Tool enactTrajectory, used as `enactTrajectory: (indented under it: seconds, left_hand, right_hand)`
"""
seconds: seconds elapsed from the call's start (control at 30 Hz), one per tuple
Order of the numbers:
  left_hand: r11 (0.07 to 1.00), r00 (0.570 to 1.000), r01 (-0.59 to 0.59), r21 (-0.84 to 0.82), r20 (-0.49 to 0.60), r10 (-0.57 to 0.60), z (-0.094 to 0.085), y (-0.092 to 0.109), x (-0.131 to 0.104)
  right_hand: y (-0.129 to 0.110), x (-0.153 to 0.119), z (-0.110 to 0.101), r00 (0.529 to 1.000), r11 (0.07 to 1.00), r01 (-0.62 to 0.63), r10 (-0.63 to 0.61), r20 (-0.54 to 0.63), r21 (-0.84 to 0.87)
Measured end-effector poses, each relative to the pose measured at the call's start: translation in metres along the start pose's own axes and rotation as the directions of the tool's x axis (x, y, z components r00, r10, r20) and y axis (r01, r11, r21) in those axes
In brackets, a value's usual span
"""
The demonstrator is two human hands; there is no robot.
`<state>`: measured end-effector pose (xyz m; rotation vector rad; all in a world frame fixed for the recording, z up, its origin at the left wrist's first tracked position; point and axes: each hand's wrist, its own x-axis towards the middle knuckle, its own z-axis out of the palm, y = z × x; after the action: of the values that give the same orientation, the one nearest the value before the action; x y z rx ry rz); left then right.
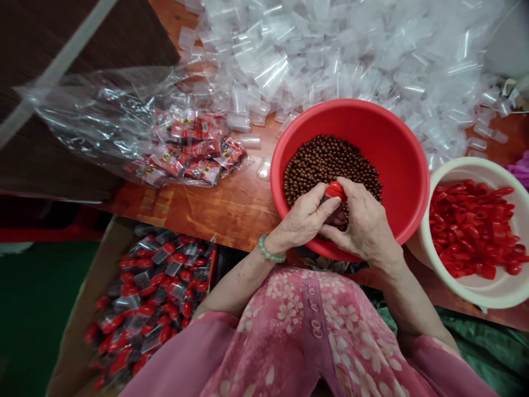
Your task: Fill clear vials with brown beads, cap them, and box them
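Note:
Over the front part of a red basin (407, 182), both hands meet around a small container with a red cap (335, 191). My left hand (306, 215), with a green bead bracelet at its wrist, has its fingers closed on the container's body, which is mostly hidden. My right hand (363, 220) curves round the other side, its fingers against the red cap. Below and behind them, small round brown balls (326, 160) fill the left part of the basin.
Clear plastic containers (351, 49) heap across the back. A white tub (425, 231) of red caps (475, 226) stands right. A plastic bag with red packets (198, 149) lies left on the wooden table (185, 209). Below it, a cardboard box (76, 331) holds red-capped containers (144, 298).

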<state>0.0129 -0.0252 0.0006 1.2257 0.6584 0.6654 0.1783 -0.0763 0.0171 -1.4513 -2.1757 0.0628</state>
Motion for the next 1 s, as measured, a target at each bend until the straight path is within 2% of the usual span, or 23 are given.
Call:
enactTrajectory:
  seconds: [0.07,0.17,0.43,0.67,0.87,1.0]
  left_hand:
    - [1.000,0.999,-0.011,0.016,-0.031,0.012,0.001,-0.001,0.002]
    - [0.998,0.999,0.014,-0.056,-0.037,-0.016,0.001,0.000,0.004]
    - [0.996,0.998,0.031,-0.080,-0.052,-0.035,0.004,0.002,0.003]
    - [1.000,1.000,-0.005,-0.013,-0.023,0.004,0.001,0.003,0.003]
    - [0.998,0.998,0.037,-0.045,0.053,-0.035,0.000,0.004,0.000]
    - [0.997,0.997,0.044,-0.061,0.058,-0.040,0.000,0.002,0.001]
  right_hand:
    - [-0.004,0.002,0.001,0.999,0.998,-0.010,0.012,0.035,-0.057]
    - [-0.007,0.005,0.002,0.997,0.995,0.001,0.007,0.076,-0.098]
    - [-0.003,0.004,0.014,0.995,0.990,0.049,-0.060,-0.085,-0.131]
    - [0.002,0.005,0.014,0.983,0.983,0.123,-0.140,-0.117,-0.138]
    - [0.004,0.000,0.015,0.989,0.995,0.076,-0.084,-0.124,-0.069]
    - [0.005,-0.003,0.016,0.990,0.994,0.060,-0.070,-0.122,-0.087]
